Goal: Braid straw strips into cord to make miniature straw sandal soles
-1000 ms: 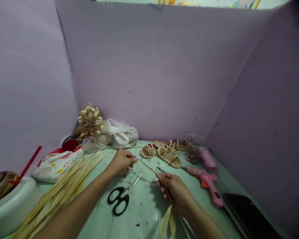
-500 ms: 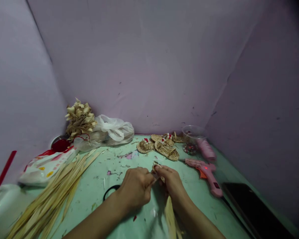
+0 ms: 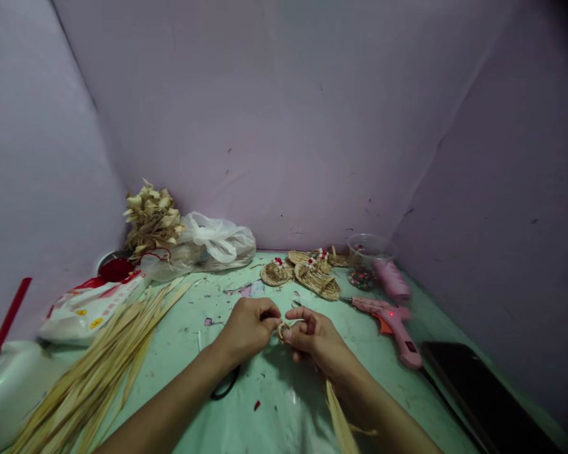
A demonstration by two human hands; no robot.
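A small coil of twisted dry straw (image 3: 281, 334) is between my hands, just above the middle of the table. My right hand (image 3: 319, 340) pinches it between thumb and fingers, with the index finger lifted off. At the coil's left edge, my left hand (image 3: 250, 328) is closed in a pinch, its fingertips touching the straw. Below my right palm hangs a pale dry leaf strip (image 3: 339, 416), running toward the front edge. A black loop handle (image 3: 226, 386) shows partly under my left forearm; the rest of it is hidden.
Long dry leaf strips (image 3: 94, 359) lie at left, near a white container (image 3: 14, 384). Behind are plastic bags (image 3: 222, 243), small woven straw slippers (image 3: 317, 280) with beads, a clear cup (image 3: 366, 249) and pink thread (image 3: 392, 280). At right lie a pink glue gun (image 3: 392, 321) and a black phone (image 3: 483, 397).
Both hands have opened out slightly around the straw coil, which now shows more plainly between them. My left hand shifted left; the hanging leaf strip swung to the right.
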